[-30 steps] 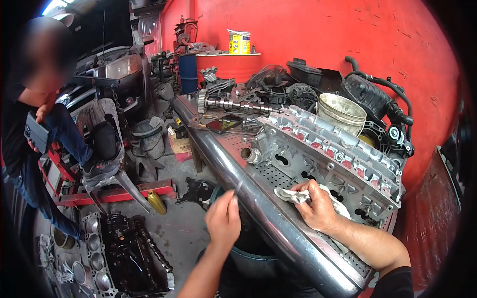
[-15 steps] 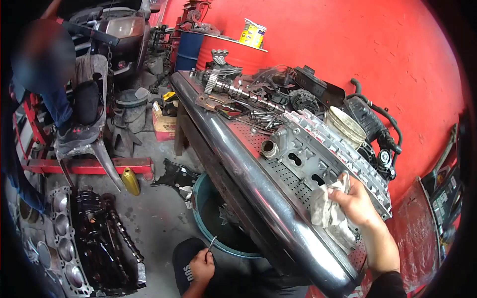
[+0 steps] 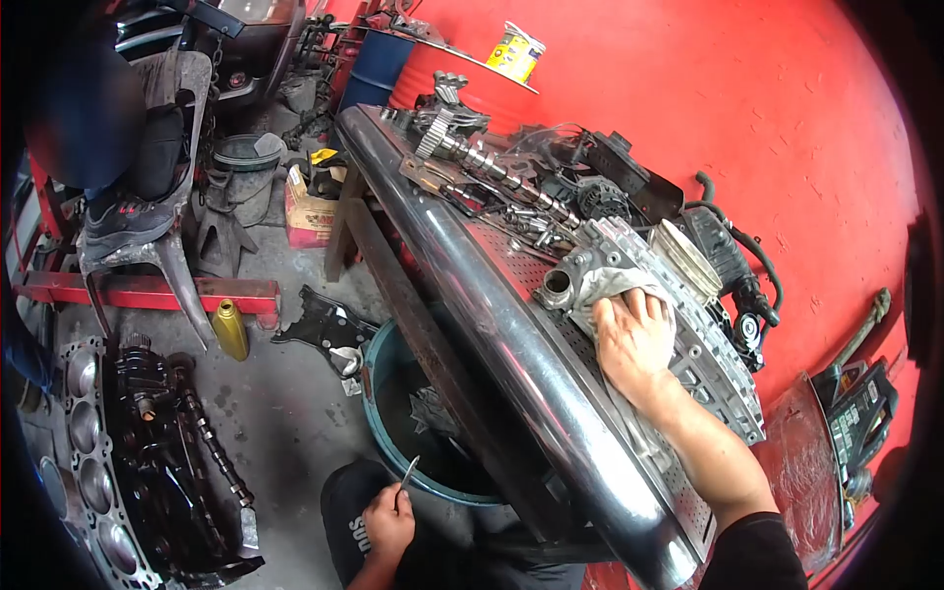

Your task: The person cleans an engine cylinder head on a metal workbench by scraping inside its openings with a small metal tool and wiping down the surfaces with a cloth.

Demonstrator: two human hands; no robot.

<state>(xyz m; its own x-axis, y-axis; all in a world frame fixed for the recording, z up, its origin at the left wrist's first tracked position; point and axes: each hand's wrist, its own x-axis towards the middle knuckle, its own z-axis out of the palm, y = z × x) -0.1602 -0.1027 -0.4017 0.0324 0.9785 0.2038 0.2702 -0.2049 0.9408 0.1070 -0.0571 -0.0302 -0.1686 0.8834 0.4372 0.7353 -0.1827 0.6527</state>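
Note:
My right hand (image 3: 634,344) lies over a pale, stained rag (image 3: 602,285), fingers pressing it onto the side of a metal cylinder head (image 3: 696,352). Part of the head's face is hidden beneath the rag and hand. The head rests on a perforated bench top (image 3: 497,254), next to the round opening of its port (image 3: 558,282). Lower down, near my knee, my left hand (image 3: 388,526) is closed around a thin metal tool (image 3: 408,474); only its narrow blade shows, so its exact kind cannot be told.
A camshaft (image 3: 501,179) and loose tools lie farther up the bench. Its rounded chrome edge (image 3: 492,324) runs beside me, above a teal tub (image 3: 372,393). An engine block (image 3: 88,433) and a gold bottle (image 3: 230,329) are on the floor. A person sits by the chair (image 3: 177,236).
My right hand has carried the rag up and left along the cylinder head, from near its lower end towards the port, and now presses it down. The left hand still holds the tool.

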